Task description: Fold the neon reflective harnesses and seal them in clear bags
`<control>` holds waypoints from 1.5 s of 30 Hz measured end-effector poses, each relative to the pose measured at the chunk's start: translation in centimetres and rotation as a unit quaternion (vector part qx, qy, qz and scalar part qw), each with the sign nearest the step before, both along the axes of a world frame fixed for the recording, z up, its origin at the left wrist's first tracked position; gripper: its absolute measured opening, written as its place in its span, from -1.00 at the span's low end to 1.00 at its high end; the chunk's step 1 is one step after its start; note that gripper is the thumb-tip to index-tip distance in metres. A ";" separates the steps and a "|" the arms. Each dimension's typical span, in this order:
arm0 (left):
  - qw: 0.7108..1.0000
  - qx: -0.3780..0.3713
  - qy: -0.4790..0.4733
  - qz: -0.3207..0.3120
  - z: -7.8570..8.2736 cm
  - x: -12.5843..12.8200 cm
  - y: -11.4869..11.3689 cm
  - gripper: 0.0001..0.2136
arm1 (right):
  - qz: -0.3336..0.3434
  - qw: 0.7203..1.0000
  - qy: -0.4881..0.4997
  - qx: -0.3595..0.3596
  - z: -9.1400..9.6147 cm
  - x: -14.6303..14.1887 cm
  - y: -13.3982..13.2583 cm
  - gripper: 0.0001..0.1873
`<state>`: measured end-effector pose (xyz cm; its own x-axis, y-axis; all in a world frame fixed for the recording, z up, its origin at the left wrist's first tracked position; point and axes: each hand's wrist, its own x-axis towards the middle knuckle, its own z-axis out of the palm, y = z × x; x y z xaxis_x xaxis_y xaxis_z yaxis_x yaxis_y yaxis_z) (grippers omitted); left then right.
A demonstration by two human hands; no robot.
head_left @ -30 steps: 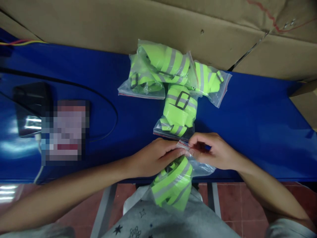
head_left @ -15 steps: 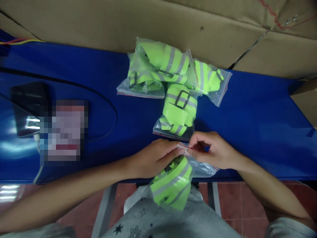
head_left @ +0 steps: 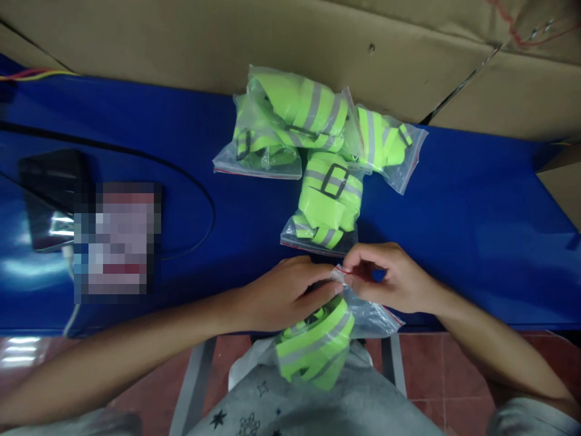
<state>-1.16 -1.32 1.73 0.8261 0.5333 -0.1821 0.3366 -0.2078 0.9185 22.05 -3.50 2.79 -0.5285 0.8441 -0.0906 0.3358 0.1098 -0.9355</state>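
At the front edge of the table, a clear zip bag (head_left: 318, 351) holds a folded neon-yellow reflective strap with grey stripes. My left hand (head_left: 290, 293) pinches the bag's red-lined mouth between thumb and fingers. Close beside it, my right hand (head_left: 390, 275) grips the same zip edge with thumb and forefinger. Another clear zip bag (head_left: 374, 315) lies under my right hand, its contents not visible. Just beyond my hands rests a filled bag (head_left: 331, 200) with a black buckle showing.
Several more filled bags (head_left: 295, 115) lie piled against cardboard boxes (head_left: 227, 42) at the back of the blue table (head_left: 454, 230). On the left are a black device (head_left: 54, 194), a blurred-out object (head_left: 120, 242) and a looping black cable (head_left: 181, 166).
Both hands remain at the bag's mouth. My left thumb and the bag have shifted slightly right and down; the piled bags stay put.
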 end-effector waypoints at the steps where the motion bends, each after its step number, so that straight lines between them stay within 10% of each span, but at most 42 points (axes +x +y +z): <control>1: 1.000 -0.008 -0.004 0.003 0.1 0.0 0.1 -0.73 | -0.004 1.000 -0.007 0.000 -0.1 0.0 0.0 -0.93; 32: 1.000 0.001 -0.018 0.021 -0.5 0.2 -0.3 -0.69 | 0.016 0.999 0.019 0.029 -0.1 -0.1 -0.3 -0.96; 37: 0.981 -0.159 -0.113 0.022 0.4 -0.8 0.8 -0.55 | -0.117 0.990 0.077 0.024 0.1 1.6 0.0 -0.96; 45: 0.986 -0.081 -0.114 0.089 -0.2 -1.4 0.1 -0.40 | -0.334 0.938 0.090 -0.035 1.2 7.9 3.7 -0.80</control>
<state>-2.56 -1.23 1.49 0.7513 0.6529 -0.0967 0.1344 -0.0080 0.9909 29.93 0.22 3.97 0.1030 0.9876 -0.1182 0.1429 -0.1323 -0.9808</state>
